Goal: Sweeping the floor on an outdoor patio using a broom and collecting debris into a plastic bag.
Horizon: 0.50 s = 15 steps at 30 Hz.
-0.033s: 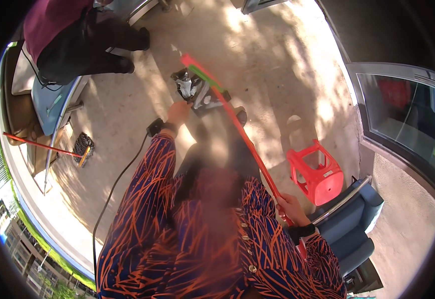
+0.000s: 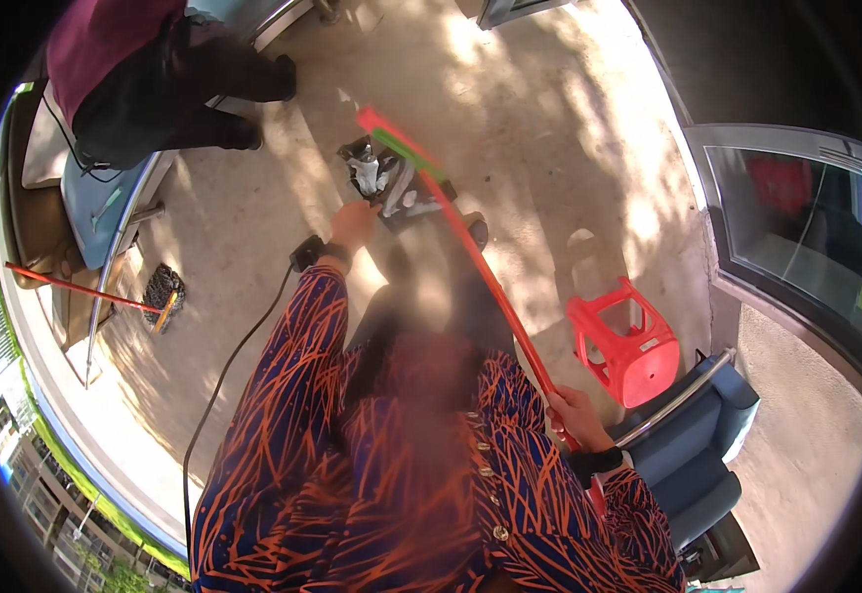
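The work looks partway along: a red pole (image 2: 495, 287) is already in hand, its green strip (image 2: 408, 152) stretching across the view over a black-and-silver bundle (image 2: 368, 172). That bundle appears to lie on the floor (image 2: 490, 74) ahead of the person, beside a dark flat piece (image 2: 413, 210) with pale patches, and neither is gathered up.

The right hand (image 2: 577, 415) is closed around the pole's near end, fingers wrapped over it. The left hand (image 2: 354, 225) reaches forward, well apart from the right, its fingers drawn in at the near edge of the bundle; blur and angle hide whether they pinch anything or only touch, so I cannot tell.

A red stool (image 2: 638, 346) stands to the right, near a blue armchair (image 2: 693, 450).
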Each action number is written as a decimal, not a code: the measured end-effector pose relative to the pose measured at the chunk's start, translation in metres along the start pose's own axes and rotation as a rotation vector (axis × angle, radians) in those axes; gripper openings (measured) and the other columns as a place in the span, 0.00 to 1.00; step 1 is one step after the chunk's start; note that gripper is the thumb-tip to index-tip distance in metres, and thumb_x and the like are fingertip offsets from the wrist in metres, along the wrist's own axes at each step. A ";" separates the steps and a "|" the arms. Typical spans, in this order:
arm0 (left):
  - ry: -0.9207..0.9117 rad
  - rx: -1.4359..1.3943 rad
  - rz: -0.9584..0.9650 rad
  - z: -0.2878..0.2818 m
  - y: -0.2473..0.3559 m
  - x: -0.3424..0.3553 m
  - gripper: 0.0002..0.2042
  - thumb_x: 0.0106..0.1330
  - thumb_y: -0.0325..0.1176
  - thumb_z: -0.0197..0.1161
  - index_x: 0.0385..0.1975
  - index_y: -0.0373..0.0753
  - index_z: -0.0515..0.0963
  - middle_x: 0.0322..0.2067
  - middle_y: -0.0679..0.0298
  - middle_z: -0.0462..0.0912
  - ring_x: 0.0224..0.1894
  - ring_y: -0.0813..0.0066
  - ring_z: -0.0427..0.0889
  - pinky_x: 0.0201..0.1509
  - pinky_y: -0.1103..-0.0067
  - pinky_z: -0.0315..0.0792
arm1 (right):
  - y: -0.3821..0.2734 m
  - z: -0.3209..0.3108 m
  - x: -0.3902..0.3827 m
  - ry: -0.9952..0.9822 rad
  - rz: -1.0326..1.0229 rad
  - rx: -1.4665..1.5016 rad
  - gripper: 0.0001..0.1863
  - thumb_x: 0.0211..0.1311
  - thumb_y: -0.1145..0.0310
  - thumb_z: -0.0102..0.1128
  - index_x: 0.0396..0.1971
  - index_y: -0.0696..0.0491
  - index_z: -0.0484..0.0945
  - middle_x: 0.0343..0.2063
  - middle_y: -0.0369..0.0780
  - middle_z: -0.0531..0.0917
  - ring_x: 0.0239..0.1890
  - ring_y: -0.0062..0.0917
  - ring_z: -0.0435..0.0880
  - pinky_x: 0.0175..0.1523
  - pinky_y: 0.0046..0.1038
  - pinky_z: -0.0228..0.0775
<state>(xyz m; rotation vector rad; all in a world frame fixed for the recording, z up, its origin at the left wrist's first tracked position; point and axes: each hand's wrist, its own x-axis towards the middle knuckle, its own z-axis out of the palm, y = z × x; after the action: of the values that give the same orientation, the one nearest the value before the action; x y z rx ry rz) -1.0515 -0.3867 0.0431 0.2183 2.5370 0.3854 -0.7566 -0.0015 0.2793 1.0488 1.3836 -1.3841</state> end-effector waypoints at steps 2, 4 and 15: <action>-0.009 -0.042 -0.123 0.005 -0.019 -0.001 0.27 0.69 0.56 0.49 0.33 0.35 0.81 0.36 0.47 0.83 0.43 0.46 0.81 0.46 0.58 0.74 | 0.004 0.011 0.007 0.038 -0.075 -0.069 0.13 0.70 0.62 0.49 0.40 0.55 0.77 0.18 0.31 0.72 0.13 0.12 0.68 0.15 0.18 0.59; 0.003 -0.042 -0.114 0.009 -0.022 -0.003 0.26 0.69 0.56 0.49 0.33 0.35 0.81 0.36 0.47 0.83 0.43 0.46 0.81 0.46 0.58 0.74 | 0.012 0.018 0.027 0.092 -0.146 -0.129 0.12 0.70 0.62 0.50 0.40 0.55 0.77 0.18 0.31 0.72 0.13 0.12 0.68 0.15 0.18 0.59; -0.012 -0.053 -0.081 0.013 -0.029 -0.011 0.25 0.69 0.55 0.50 0.34 0.35 0.81 0.35 0.47 0.83 0.42 0.46 0.81 0.46 0.57 0.74 | 0.035 0.036 0.069 -0.042 -0.239 -0.276 0.17 0.71 0.63 0.51 0.49 0.60 0.78 0.27 0.33 0.80 0.24 0.12 0.74 0.28 0.18 0.66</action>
<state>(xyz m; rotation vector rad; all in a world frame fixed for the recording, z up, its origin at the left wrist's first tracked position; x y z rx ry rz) -1.0371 -0.4137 0.0294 0.0975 2.5113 0.4175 -0.7388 -0.0388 0.2045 0.6882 1.6550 -1.3260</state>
